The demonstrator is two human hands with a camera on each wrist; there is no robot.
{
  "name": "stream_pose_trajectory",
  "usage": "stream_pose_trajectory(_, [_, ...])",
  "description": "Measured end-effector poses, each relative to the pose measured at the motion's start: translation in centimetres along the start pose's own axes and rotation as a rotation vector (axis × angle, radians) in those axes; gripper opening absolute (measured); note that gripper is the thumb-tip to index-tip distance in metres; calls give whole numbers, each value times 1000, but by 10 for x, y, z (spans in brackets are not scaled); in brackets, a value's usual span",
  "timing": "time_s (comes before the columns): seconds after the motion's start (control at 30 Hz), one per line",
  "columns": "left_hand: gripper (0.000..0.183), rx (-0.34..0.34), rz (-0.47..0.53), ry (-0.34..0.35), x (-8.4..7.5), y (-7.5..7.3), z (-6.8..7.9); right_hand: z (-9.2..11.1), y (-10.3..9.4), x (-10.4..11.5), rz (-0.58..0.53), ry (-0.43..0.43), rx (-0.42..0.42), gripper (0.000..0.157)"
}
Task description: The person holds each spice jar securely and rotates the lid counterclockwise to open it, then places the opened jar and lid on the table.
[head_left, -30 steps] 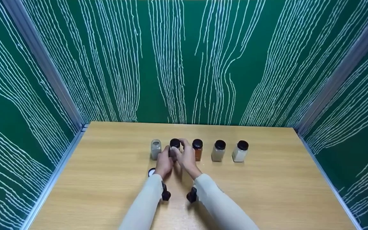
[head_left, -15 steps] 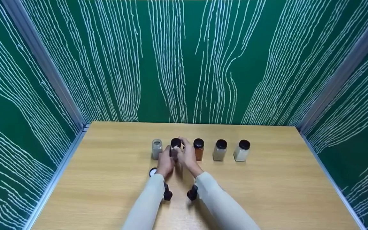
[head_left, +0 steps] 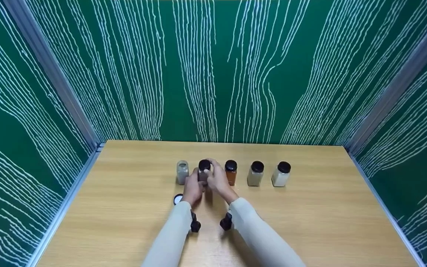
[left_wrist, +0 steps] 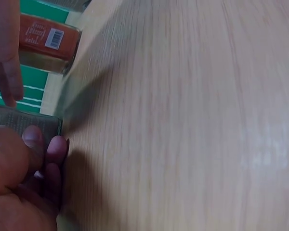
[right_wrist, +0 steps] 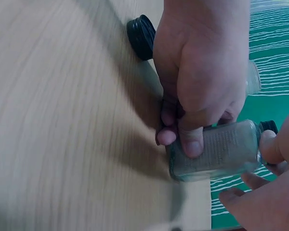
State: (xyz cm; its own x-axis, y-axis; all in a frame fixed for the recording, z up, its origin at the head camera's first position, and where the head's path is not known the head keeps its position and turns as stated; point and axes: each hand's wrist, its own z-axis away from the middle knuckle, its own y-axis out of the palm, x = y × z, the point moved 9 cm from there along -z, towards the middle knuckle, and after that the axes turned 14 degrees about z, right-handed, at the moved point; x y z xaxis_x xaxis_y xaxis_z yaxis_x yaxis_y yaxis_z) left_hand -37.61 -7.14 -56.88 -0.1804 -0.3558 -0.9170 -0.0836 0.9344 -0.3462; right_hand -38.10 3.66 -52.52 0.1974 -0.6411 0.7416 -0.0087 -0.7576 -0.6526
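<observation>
A square glass spice jar with dark contents [right_wrist: 216, 149] stands upright on the table in front of the person. My left hand [head_left: 193, 188] grips its lower body, the thumb pressed on the printed label in the right wrist view. At the top, my right hand [head_left: 219, 181] holds the black lid [head_left: 204, 164] between thumb and fingers. Just left of it stands a lidless jar [head_left: 182, 173] with greyish contents. A loose black lid [right_wrist: 141, 37] lies near my left wrist, its white inside facing up in the head view.
Right of the hands stand a capped jar of orange-red spice [head_left: 231, 174], a capped jar with pale grey contents [head_left: 255, 175] and a capped jar with white contents [head_left: 281, 175]. Green walls with white lines [head_left: 213, 74] enclose the wooden table [head_left: 328, 215].
The right thumb has shifted slightly rightward across the front of the jar's lid. The left hand keeps its hold, and the jar stays in place.
</observation>
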Motion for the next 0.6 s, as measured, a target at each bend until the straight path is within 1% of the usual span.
stream_pose_trajectory(0.07, [44,-2,-13,9,-2,1,0,1,-2,-1,-2,5,9,48])
stream_pose_trajectory(0.13, [43,-11,-28,27,-4,0,0,1,-5,-1,-11,6,-5,52])
stream_pose_trajectory(0.27, [37,-31,-54,77,-8,-2,1,2,-9,-3,-27,38,-79,56])
stream_pose_trajectory(0.43, [33,-40,-93,120,-9,-2,3,6,-11,-6,-16,96,-165,47])
stream_pose_trajectory(0.53, [32,-40,-83,117,-9,-3,4,8,-12,-3,5,95,-200,43])
stream_pose_trajectory(0.6, [31,-39,-67,99,-9,-4,3,9,-13,-1,19,91,-210,40])
